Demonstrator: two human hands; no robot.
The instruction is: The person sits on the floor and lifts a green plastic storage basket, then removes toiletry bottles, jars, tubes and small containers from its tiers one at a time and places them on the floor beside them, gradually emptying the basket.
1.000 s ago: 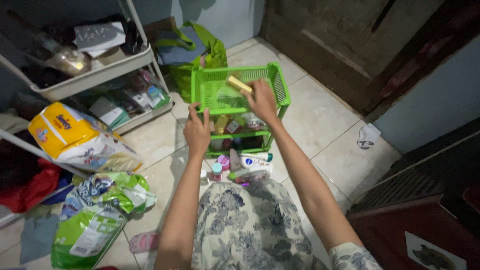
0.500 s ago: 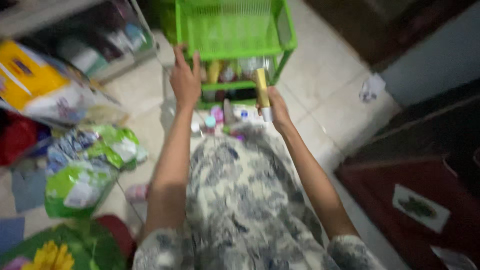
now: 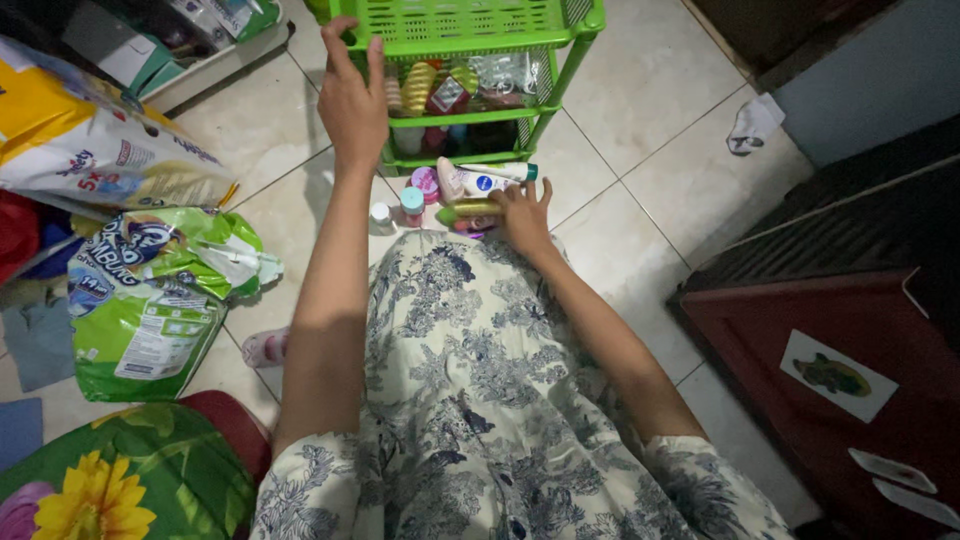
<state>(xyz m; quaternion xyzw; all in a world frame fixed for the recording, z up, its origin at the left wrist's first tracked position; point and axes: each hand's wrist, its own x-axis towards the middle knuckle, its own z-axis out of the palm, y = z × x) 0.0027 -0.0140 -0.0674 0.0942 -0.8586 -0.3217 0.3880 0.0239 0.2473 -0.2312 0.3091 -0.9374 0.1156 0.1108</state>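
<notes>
The left hand [image 3: 352,100] reaches up toward twelve o'clock, fingers spread and curled over the front rim of the green plastic rack [image 3: 470,30], gripping its top shelf edge. The right hand [image 3: 522,215] sits lower, near the middle of the view, its fingers closed around a yellow-green tube [image 3: 468,211] that lies flat on the tiled floor [image 3: 650,110], pointing toward nine o'clock. Just beyond that tube, at twelve o'clock from it, lies a white bottle [image 3: 480,181] with a dark round label, touching the foot of the rack. At nine o'clock from the tube stand a small pink jar [image 3: 426,183], a little bottle with a teal cap [image 3: 412,203] and a small white-capped bottle [image 3: 380,214], close together. The rack's lower shelf holds more bottles and packets, packed tightly. A floral dress [image 3: 480,400] covers the lap at six o'clock. At nine o'clock lie a green and white bag [image 3: 150,310] and a yellow and white bag [image 3: 90,140]. At three o'clock stands a dark red cabinet [image 3: 830,330], and a crumpled white cloth [image 3: 752,124] lies at two o'clock.
</notes>
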